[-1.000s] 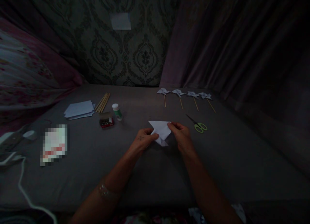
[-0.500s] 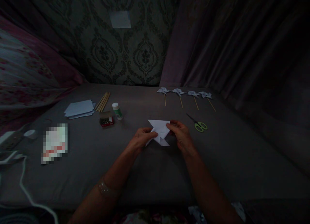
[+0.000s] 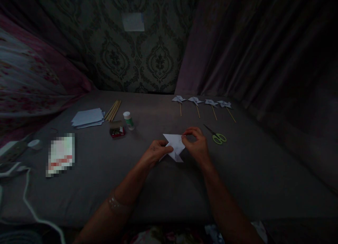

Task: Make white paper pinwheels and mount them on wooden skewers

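A folded white paper (image 3: 176, 143) with pointed corners is held above the grey cloth in front of me. My left hand (image 3: 156, 151) grips its left side, thumb on top and fingers underneath. My right hand (image 3: 196, 143) pinches the paper's upper right corner between thumb and index finger. To the right lie scissors (image 3: 218, 137) with green handles. Left of the paper are a small red box (image 3: 117, 132) of dark bits and a white-capped bottle (image 3: 128, 121) with a green label.
Several paper pinwheels on sticks (image 3: 195, 101) lie at the back right. A stack of white paper (image 3: 88, 118) and a bundle of sticks (image 3: 113, 111) rest at the back left. A white cable (image 3: 34, 216) runs along the left edge.
My right hand has shifted its grip to the paper's upper right corner, its fingers now more curled. The paper sits slightly lower in view.
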`<action>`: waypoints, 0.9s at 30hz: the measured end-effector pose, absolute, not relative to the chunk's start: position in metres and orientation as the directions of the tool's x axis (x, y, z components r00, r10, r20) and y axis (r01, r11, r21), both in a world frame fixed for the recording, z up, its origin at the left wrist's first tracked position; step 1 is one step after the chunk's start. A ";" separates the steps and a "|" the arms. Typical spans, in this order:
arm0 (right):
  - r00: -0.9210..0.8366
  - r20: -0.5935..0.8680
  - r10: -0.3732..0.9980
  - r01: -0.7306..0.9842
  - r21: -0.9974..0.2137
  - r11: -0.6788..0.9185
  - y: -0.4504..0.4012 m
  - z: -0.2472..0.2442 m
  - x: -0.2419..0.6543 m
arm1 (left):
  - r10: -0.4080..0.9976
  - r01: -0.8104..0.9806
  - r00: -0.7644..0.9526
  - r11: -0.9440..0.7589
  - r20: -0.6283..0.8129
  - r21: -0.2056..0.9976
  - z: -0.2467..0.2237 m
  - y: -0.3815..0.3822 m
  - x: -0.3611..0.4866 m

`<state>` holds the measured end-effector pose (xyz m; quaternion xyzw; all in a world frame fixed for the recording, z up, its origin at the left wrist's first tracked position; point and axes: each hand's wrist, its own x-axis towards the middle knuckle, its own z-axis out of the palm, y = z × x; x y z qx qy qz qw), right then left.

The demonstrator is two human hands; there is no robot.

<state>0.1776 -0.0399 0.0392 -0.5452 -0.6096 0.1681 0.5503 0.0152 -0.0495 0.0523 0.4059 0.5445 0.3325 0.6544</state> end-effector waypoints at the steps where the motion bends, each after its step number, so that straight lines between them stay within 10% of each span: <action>1: 0.173 0.552 0.816 0.559 -0.737 0.380 -0.041 0.039 0.178 | 0.878 0.020 0.180 0.447 -0.443 0.894 0.052 -0.050 0.015; 7: -0.021 0.704 0.710 0.780 -0.432 0.452 -0.048 0.043 0.178 | 0.902 0.055 0.142 0.404 -0.407 0.913 0.043 -0.047 0.014; 18: -0.093 0.737 0.669 0.816 -0.329 0.476 -0.058 0.050 0.170 | 0.892 0.025 0.097 0.441 -0.441 0.897 0.048 -0.047 0.014; 27: 0.129 0.537 0.834 0.548 -0.739 0.392 -0.047 0.045 0.178 | 0.948 0.199 0.082 0.287 -0.308 0.937 0.046 -0.049 0.012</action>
